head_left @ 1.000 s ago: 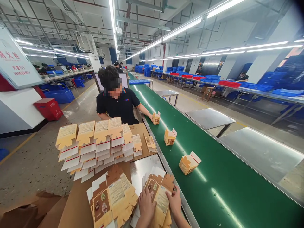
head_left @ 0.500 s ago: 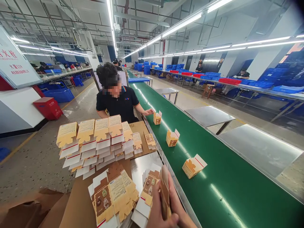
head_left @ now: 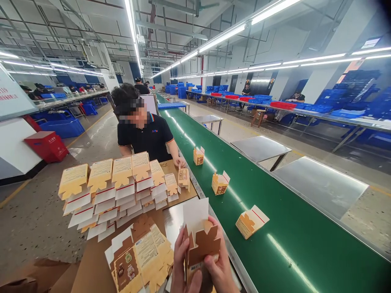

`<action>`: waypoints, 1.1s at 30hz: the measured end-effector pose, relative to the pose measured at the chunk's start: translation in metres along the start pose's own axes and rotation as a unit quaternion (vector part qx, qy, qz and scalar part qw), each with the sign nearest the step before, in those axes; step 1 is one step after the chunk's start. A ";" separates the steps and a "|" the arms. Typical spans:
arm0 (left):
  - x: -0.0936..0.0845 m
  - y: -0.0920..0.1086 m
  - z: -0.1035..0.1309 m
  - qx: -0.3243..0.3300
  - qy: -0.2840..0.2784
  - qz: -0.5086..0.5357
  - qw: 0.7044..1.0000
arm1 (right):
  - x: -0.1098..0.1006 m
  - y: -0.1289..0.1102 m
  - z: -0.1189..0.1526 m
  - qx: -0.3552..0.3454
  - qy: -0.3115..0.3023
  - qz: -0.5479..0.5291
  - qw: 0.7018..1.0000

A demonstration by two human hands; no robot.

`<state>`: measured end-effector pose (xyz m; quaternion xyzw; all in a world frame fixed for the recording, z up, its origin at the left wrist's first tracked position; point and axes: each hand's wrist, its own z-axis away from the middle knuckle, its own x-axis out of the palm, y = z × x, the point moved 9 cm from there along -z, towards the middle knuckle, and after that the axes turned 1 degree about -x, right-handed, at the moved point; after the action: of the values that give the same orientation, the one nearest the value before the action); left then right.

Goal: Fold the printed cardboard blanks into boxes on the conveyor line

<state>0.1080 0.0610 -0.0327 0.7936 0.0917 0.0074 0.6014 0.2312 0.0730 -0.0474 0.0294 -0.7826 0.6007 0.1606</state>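
Observation:
Both my hands hold one printed carton blank (head_left: 200, 238), partly opened into a box, low in the view. My left hand (head_left: 183, 264) grips its left side and my right hand (head_left: 218, 264) its right side. A loose pile of flat brown carton blanks (head_left: 140, 258) lies just left of my hands on brown cardboard. Three opened small boxes (head_left: 251, 221), (head_left: 220, 183), (head_left: 198, 156) sit on the green conveyor belt (head_left: 299, 252) to my right.
A fanned stack of flat cartons (head_left: 116, 187) stands ahead on the left. A co-worker in a black shirt (head_left: 146, 136) sits beyond it, a hand on a small carton (head_left: 183, 178). Steel side tables (head_left: 320, 183) line the belt's far side. Blue crates (head_left: 332, 110) fill distant benches.
My hands lifted one blank off the pile and spread it into a box shape. The co-worker let go of a box on the belt and took another carton.

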 end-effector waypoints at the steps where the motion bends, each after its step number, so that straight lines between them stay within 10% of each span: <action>1: -0.002 -0.003 0.001 -0.010 0.008 0.014 1.000 | 0.003 0.004 0.001 0.013 -0.016 0.009 1.000; 6: -0.007 -0.043 0.011 -0.178 0.038 0.027 0.983 | 0.003 0.031 0.007 0.102 -0.031 -0.006 0.994; 20: -0.023 -0.043 -0.004 -0.134 0.023 -0.045 0.990 | 0.015 0.009 0.000 0.052 -0.138 0.123 0.981; 24: -0.032 -0.061 -0.012 -0.183 0.081 -0.032 0.979 | 0.012 0.056 0.028 0.198 -0.202 -0.034 0.959; 28: -0.027 -0.114 -0.006 -0.272 0.043 -0.039 0.961 | -0.032 0.131 0.042 0.351 -0.046 -0.029 0.935; 33: -0.026 -0.172 0.017 -0.320 -0.030 -0.091 0.943 | -0.035 0.185 -0.034 0.395 -0.017 0.028 0.918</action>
<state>0.0611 0.0853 -0.1991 0.5473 0.1381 -0.0417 0.8244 0.2276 0.1516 -0.2223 0.0789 -0.4848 0.8646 0.1057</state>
